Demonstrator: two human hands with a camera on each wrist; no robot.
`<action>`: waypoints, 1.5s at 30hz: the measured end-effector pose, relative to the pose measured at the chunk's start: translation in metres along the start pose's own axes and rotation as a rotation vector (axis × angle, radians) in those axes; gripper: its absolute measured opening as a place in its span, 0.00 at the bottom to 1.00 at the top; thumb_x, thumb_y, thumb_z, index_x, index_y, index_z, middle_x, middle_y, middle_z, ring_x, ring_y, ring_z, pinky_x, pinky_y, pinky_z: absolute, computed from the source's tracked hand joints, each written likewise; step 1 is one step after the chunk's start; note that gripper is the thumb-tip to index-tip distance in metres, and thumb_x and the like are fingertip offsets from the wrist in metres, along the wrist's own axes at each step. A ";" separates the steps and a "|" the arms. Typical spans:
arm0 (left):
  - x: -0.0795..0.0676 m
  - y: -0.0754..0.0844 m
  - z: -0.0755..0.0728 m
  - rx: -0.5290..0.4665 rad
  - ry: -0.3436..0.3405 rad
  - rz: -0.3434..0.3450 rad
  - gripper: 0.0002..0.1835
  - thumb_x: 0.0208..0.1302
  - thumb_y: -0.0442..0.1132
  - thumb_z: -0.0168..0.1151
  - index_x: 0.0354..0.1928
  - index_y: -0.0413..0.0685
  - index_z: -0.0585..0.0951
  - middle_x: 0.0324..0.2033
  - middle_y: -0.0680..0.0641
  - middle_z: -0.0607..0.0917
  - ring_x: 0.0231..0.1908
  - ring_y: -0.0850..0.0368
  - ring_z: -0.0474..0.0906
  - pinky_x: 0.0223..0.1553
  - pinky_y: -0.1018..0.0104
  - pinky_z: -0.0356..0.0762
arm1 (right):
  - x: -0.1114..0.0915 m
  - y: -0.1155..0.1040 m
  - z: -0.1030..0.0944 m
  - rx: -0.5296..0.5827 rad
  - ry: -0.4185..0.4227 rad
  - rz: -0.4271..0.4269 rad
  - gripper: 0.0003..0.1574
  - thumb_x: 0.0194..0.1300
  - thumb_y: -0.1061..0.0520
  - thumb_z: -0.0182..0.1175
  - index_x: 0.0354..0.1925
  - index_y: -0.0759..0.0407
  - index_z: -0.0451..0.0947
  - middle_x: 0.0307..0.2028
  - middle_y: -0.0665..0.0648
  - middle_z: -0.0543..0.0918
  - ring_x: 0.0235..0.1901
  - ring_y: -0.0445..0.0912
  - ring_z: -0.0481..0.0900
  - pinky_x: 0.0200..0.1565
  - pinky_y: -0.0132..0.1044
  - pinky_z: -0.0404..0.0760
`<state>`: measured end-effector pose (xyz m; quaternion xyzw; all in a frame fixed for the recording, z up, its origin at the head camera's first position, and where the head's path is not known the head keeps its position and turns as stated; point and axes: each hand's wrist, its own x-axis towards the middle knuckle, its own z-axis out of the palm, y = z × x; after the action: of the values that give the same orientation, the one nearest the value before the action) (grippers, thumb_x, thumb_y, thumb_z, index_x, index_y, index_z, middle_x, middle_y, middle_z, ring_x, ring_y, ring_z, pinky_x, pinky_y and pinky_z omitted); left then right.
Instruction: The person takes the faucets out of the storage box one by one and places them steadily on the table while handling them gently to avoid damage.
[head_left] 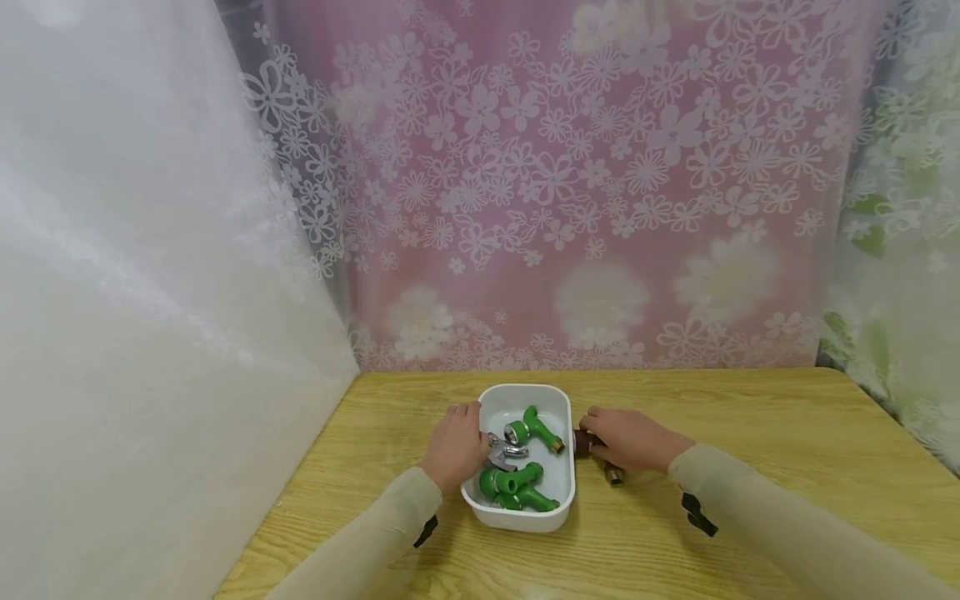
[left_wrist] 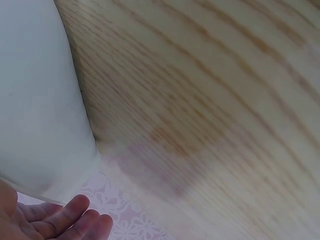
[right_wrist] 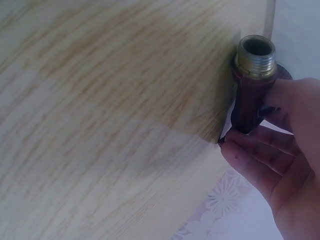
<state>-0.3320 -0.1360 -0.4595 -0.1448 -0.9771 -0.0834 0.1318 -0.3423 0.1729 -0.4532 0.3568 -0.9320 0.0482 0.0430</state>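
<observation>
A white plastic tub (head_left: 558,523) stands on the table, with my left hand (head_left: 456,446) gripping its left rim. In the left wrist view, the fingers (left_wrist: 75,212) of that hand lie along the tub's outer wall (left_wrist: 40,100). Inside are several green pipe fittings (head_left: 537,425) and a shiny metal piece (head_left: 504,452). Just right of the tub, my right hand (head_left: 626,437) holds a dark maroon pipe fitting (right_wrist: 248,102). Its threaded metal end (right_wrist: 256,57) points away from the palm, while the thumb and fingers partly cover its body.
The wood-grain table (head_left: 750,433) extends to both sides of the tub. A pink flowered curtain (head_left: 585,208) hangs behind the back edge, and a white sheet (head_left: 150,292) slopes down along the left.
</observation>
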 end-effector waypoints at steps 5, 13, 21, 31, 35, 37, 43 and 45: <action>-0.001 0.000 -0.002 0.003 0.006 -0.003 0.23 0.69 0.40 0.55 0.63 0.37 0.73 0.50 0.40 0.82 0.50 0.47 0.78 0.50 0.52 0.82 | 0.002 0.001 0.001 -0.006 -0.006 0.005 0.10 0.67 0.53 0.65 0.45 0.55 0.79 0.37 0.50 0.77 0.30 0.39 0.74 0.31 0.37 0.77; 0.000 0.000 -0.002 -0.010 -0.006 -0.021 0.24 0.69 0.41 0.54 0.64 0.38 0.72 0.52 0.40 0.82 0.52 0.47 0.78 0.51 0.52 0.82 | 0.001 0.002 -0.002 -0.032 -0.022 0.010 0.17 0.66 0.51 0.67 0.51 0.56 0.79 0.40 0.52 0.79 0.33 0.41 0.77 0.34 0.39 0.80; 0.001 0.001 -0.003 0.001 0.005 -0.007 0.24 0.68 0.41 0.54 0.63 0.38 0.73 0.51 0.40 0.82 0.51 0.47 0.78 0.50 0.52 0.82 | -0.005 0.000 -0.016 -0.086 -0.002 0.003 0.23 0.67 0.50 0.65 0.57 0.58 0.80 0.45 0.55 0.83 0.35 0.44 0.81 0.36 0.43 0.83; 0.000 0.001 -0.003 0.008 -0.013 -0.019 0.24 0.69 0.42 0.54 0.64 0.39 0.73 0.51 0.41 0.82 0.52 0.48 0.79 0.49 0.51 0.83 | -0.007 -0.009 -0.041 -0.062 0.030 -0.063 0.14 0.66 0.57 0.64 0.50 0.57 0.83 0.39 0.54 0.83 0.30 0.39 0.76 0.30 0.37 0.77; 0.001 0.000 -0.004 0.017 -0.010 -0.025 0.24 0.69 0.42 0.54 0.64 0.40 0.73 0.51 0.42 0.82 0.51 0.49 0.78 0.48 0.52 0.83 | -0.003 -0.022 -0.057 -0.091 0.045 -0.108 0.14 0.67 0.54 0.65 0.50 0.53 0.83 0.41 0.53 0.84 0.32 0.41 0.79 0.30 0.37 0.78; 0.001 0.000 -0.004 0.020 -0.007 -0.027 0.24 0.69 0.43 0.54 0.63 0.40 0.73 0.50 0.42 0.82 0.51 0.49 0.79 0.48 0.52 0.83 | 0.001 -0.030 -0.063 -0.097 0.026 -0.114 0.17 0.69 0.51 0.64 0.54 0.52 0.81 0.45 0.54 0.86 0.34 0.42 0.82 0.32 0.38 0.80; 0.000 0.000 -0.004 0.025 -0.004 -0.034 0.24 0.70 0.44 0.55 0.64 0.40 0.73 0.51 0.42 0.82 0.52 0.48 0.79 0.47 0.51 0.83 | 0.016 -0.052 -0.073 -0.082 -0.070 -0.162 0.22 0.70 0.49 0.62 0.60 0.49 0.78 0.53 0.52 0.85 0.39 0.41 0.84 0.39 0.40 0.83; 0.000 0.000 -0.003 0.027 -0.003 -0.032 0.24 0.70 0.44 0.55 0.64 0.41 0.73 0.51 0.42 0.82 0.52 0.48 0.79 0.46 0.51 0.84 | 0.020 -0.058 -0.073 -0.092 -0.094 -0.185 0.23 0.69 0.46 0.63 0.60 0.47 0.78 0.53 0.51 0.85 0.40 0.40 0.84 0.41 0.40 0.83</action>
<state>-0.3314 -0.1363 -0.4565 -0.1275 -0.9805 -0.0721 0.1310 -0.3148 0.1255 -0.3746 0.4406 -0.8974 -0.0156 0.0197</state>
